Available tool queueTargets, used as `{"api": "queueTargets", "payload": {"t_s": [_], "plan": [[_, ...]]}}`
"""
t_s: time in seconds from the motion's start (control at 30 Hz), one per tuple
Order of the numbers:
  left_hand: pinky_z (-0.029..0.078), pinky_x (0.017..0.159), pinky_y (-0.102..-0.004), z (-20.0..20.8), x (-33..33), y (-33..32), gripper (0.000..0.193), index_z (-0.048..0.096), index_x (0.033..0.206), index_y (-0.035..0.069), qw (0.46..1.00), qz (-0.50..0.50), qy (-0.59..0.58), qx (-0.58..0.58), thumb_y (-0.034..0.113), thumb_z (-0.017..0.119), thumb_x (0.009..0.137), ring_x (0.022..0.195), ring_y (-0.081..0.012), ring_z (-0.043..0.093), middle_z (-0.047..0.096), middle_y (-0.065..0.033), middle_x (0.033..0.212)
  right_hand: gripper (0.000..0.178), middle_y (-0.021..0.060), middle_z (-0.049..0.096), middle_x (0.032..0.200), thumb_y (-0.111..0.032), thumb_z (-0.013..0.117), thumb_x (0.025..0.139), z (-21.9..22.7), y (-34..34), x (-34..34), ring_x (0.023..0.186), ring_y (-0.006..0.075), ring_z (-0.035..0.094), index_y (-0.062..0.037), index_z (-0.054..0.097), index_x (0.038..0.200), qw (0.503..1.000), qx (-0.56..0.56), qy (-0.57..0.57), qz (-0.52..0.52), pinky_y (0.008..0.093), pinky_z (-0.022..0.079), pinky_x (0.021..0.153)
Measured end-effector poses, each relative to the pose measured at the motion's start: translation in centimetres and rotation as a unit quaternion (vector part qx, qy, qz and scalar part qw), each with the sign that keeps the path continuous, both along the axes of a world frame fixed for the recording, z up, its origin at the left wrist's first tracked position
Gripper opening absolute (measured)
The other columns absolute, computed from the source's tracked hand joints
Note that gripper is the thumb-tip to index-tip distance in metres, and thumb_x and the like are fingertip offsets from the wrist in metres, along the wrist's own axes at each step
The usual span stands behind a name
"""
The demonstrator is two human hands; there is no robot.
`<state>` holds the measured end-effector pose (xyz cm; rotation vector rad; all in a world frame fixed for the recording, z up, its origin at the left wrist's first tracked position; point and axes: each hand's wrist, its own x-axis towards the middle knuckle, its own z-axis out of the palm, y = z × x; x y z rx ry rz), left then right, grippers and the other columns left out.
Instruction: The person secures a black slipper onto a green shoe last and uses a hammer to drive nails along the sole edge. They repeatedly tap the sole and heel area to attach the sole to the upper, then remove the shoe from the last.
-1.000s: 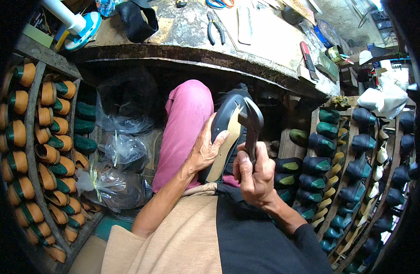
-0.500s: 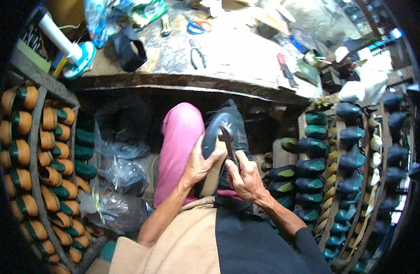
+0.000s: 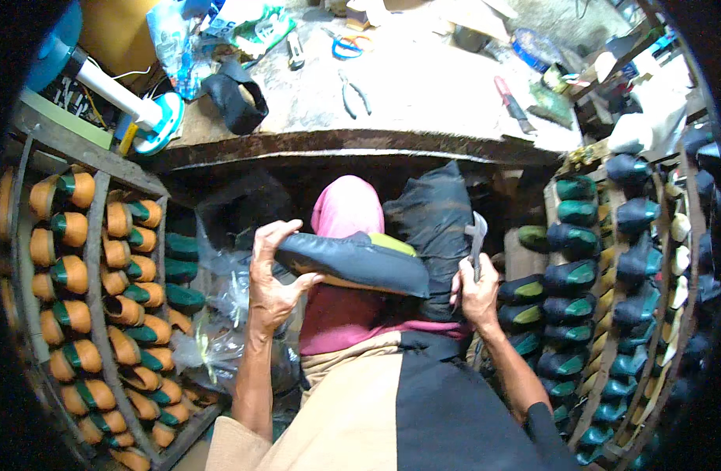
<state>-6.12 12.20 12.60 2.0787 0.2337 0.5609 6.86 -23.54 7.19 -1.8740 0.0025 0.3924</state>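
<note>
My left hand [image 3: 273,275] grips one end of a dark shoe [image 3: 353,263], which lies sideways above my lap. A yellow-green shoe last [image 3: 392,244] shows in the shoe's opening, and a strip of tan sole edge runs along its lower side. In my right hand [image 3: 477,292], the fingers wrap round the handle of metal pincers [image 3: 477,229] with a curved head pointing up. The pincers are apart from the shoe, to its right, over the dark-covered leg. My hand hides most of their handle.
Ahead stands a workbench [image 3: 298,144] with pliers [image 3: 355,97], scissors [image 3: 348,47], a red-handled knife [image 3: 514,104] and a black band-shaped piece [image 3: 236,98]. Racks of orange-and-green shoes [image 3: 76,271] stand left; dark shoes [image 3: 571,273] fill racks at right. Clear plastic bags [image 3: 211,349] lie by my left leg.
The shoe has turned from lengthwise, sole up, to crosswise, upper showing. My left hand has shifted to its left end. The pincers have come away from the sole, to the right.
</note>
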Motion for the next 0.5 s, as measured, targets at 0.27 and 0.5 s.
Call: {"api": "queueTargets", "payload": {"t_s": [0.27, 0.5], "plan": [[0.059, 0.090, -0.0452, 2.4, 3.2, 2.6, 0.070, 0.078, 0.142, 0.025, 0.929, -0.167, 0.161, 0.290, 0.051, 0.094, 0.079, 0.111, -0.0283, 0.068, 0.072, -0.0056, 0.126, 0.018, 0.0062, 0.065, 0.068, -0.019, 0.064, 0.115, 1.3, 0.9, 0.4, 0.049, 0.0139, 0.061, -0.0056, 0.053, 0.114, 0.996, -0.059, 0.060, 0.024, 0.0323, 0.049, 0.046], [0.056, 0.077, -0.0449, -1.2, 3.9, -1.0, 0.040, 0.085, 0.114, 0.016, 0.964, 0.051, 0.093, 0.242, 0.051, 0.085, 0.095, 0.086, -0.0310, 0.070, 0.075, -0.0081, 0.095, 0.023, 0.0230, 0.066, 0.075, -0.015, 0.074, 0.108, 8.0, 2.7, -1.5, 0.066, 0.0475, 0.069, -0.0012, 0.056, 0.112, 0.947, -0.185, -0.209, 0.157, 0.0512, 0.051, 0.061]]}}
